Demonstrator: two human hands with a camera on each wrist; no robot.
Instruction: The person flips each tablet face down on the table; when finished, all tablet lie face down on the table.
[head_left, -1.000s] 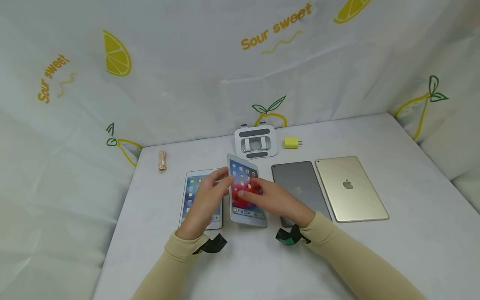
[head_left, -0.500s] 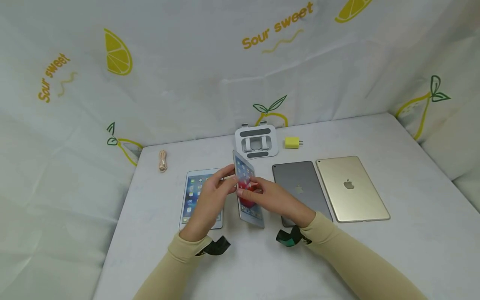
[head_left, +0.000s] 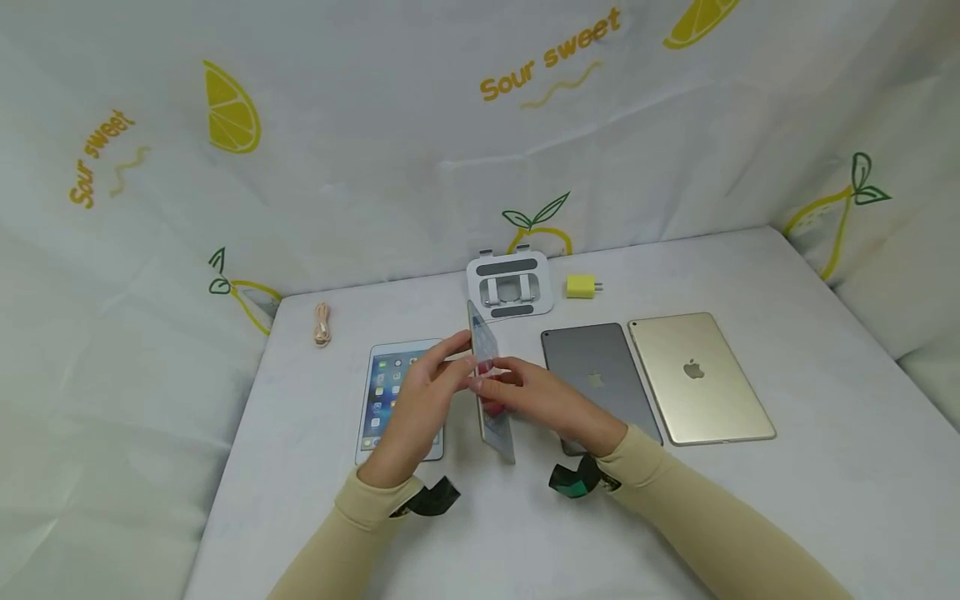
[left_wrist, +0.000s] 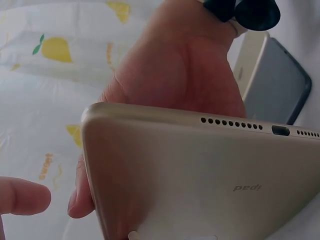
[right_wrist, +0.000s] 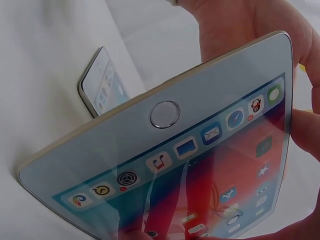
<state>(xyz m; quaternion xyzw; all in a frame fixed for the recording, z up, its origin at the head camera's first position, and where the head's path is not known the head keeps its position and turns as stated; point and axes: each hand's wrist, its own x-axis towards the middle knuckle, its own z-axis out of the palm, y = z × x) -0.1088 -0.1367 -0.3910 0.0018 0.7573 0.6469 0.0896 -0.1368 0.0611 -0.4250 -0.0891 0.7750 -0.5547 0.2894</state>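
Observation:
In the head view, a tablet (head_left: 497, 432) stands nearly on edge above the table, between both hands. My left hand (head_left: 416, 400) grips its upper left side, and a fingertip (left_wrist: 134, 235) shows on the gold back in the left wrist view. On the screen side, my right hand (head_left: 551, 400) pinches the tablet with thumb and fingers near the left long edge. The right wrist view shows its lit screen (right_wrist: 200, 170) and home button. Under my left forearm lies a white tablet (head_left: 382, 396), lit screen up and partly hidden.
A dark grey tablet (head_left: 600, 358), partly behind my right hand, and a gold tablet (head_left: 693, 400) lie face down at the right. Along the back sit a folded white stand (head_left: 508, 268), a yellow charger plug (head_left: 580, 287) and a coiled beige cable (head_left: 322, 325).
The held tablet has turned from its screen facing up toward me to almost on edge, its right side swinging down and left. My hands have shifted only slightly.

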